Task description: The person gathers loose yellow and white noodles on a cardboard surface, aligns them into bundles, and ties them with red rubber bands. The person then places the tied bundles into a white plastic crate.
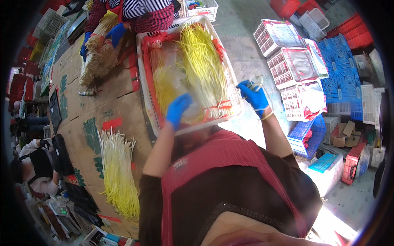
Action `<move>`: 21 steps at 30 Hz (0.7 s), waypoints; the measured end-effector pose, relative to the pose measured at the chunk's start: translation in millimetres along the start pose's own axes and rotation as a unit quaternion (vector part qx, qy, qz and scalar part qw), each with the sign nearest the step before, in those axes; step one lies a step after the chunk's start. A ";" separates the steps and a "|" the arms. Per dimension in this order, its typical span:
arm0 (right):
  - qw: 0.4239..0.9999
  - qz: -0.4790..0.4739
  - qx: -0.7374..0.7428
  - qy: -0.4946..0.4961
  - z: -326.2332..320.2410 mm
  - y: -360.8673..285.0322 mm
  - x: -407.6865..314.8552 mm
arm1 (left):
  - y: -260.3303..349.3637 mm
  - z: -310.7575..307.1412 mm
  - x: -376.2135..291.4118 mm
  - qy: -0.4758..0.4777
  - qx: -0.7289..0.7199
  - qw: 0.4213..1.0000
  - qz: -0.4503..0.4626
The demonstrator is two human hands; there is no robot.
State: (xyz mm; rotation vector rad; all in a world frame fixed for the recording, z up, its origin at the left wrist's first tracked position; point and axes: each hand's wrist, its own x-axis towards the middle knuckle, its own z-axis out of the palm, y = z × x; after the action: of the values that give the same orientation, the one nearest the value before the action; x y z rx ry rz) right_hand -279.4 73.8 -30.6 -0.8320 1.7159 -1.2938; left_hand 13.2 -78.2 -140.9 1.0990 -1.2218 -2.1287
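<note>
A white plastic crate [236, 89] with a red and clear lining stands before me. Long yellow chives [201, 52] fill its right side, and a thinner bunch of chives [158, 67] lies along its left side. My left hand [178, 110], in a blue glove, hovers blurred over the crate's near left part; its grip is unclear. Beyond the crate's right rim is my right hand [254, 96], also gloved in blue, its fingers curled around a few pale stalk scraps [257, 87]. A loose bundle of yellow chives [120, 175] with white ends lies to my left.
Cardboard [101, 104] covers the table at left. Across from me, a co-worker's gloved hand [116, 33] touches a tied chive bundle [100, 55]. Lined white crates [291, 64] stand at right, near a blue pallet [338, 67] and a blue crate [307, 136].
</note>
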 end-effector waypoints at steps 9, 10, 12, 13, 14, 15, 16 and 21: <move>0.967 0.127 0.071 0.208 -150.2 45.6 -18.1 | -14.4 -19.0 237.9 0.235 0.357 0.904 0.021; 0.971 0.109 0.046 0.209 -157.5 48.4 -28.3 | -20.7 -26.5 260.0 0.236 0.423 0.875 -0.016; 0.960 0.118 0.018 0.254 -162.1 56.5 -46.6 | -35.5 -46.3 302.8 0.230 0.547 0.800 -0.084; 0.961 0.103 0.017 0.257 -162.2 60.0 -58.2 | -43.5 -56.6 323.5 0.213 0.581 0.781 -0.079; 0.947 0.131 0.044 0.289 -160.1 64.4 -69.3 | -51.8 -65.8 342.8 0.195 0.611 0.763 -0.072; 0.944 0.137 0.032 0.298 -158.3 66.8 -82.4 | -60.7 -73.9 358.3 0.178 0.623 0.760 -0.061; 0.935 0.157 0.048 0.314 -155.0 70.1 -93.4 | -67.9 -80.7 372.5 0.162 0.646 0.744 -0.056; 0.915 0.178 0.061 0.357 -133.2 78.8 -113.4 | -73.9 -98.4 380.0 0.172 0.553 0.815 -0.032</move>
State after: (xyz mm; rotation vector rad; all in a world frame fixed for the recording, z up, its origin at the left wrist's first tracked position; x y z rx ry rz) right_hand -349.4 249.4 -63.3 0.0734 2.1752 -1.5224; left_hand -127.5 -355.8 -391.2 1.8527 -2.2920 -1.0045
